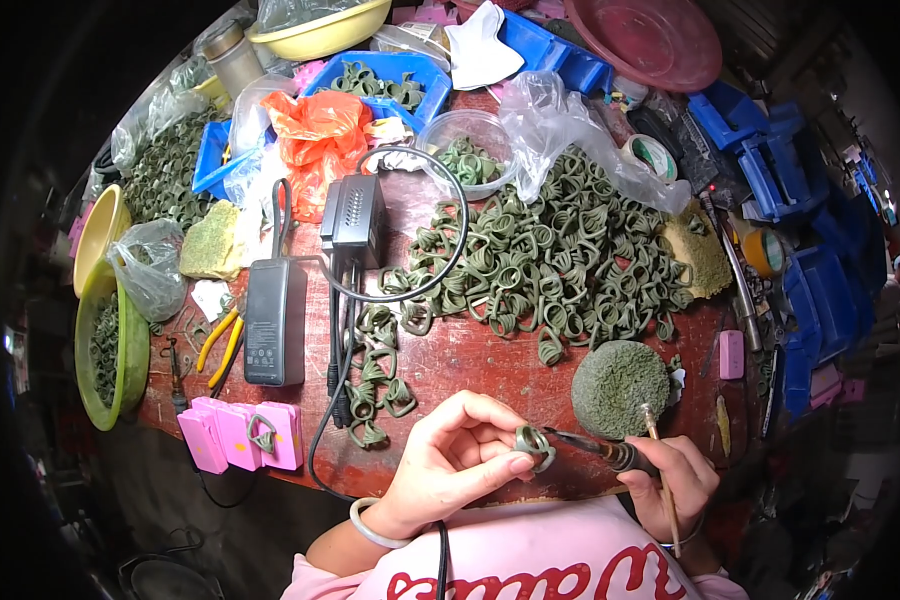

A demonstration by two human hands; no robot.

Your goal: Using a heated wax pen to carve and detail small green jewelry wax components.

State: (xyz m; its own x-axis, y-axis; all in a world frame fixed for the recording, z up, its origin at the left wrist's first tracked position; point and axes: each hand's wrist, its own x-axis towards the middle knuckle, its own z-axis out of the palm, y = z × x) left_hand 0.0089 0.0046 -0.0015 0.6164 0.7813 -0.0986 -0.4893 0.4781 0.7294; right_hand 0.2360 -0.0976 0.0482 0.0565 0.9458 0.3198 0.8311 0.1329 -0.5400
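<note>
My left hand (457, 455) pinches a dark green ring (536, 449) between thumb and fingertips, above the table's near edge. Just right of it, my right hand (682, 487) grips a dark pen-like tool (622, 456), whose thin tip points left and reaches the ring; whether they touch I cannot tell. A slim tan stick (668, 490) also passes through the right hand's fingers. Its upper end overlaps the edge of a round mound of green crumbs (618, 385). Beyond both hands spreads a big heap of similar green rings (560, 265), with several loose ones (375, 375) to its left.
Left of centre stand a black power bank (275, 325) and a black adapter (353, 222) with looping cables. Pink blocks (232, 432) and yellow-handled pliers (220, 345) lie at the left. Blue bins (820, 290) line the right; an orange bag (318, 145) and a clear tub (470, 150) are farther back.
</note>
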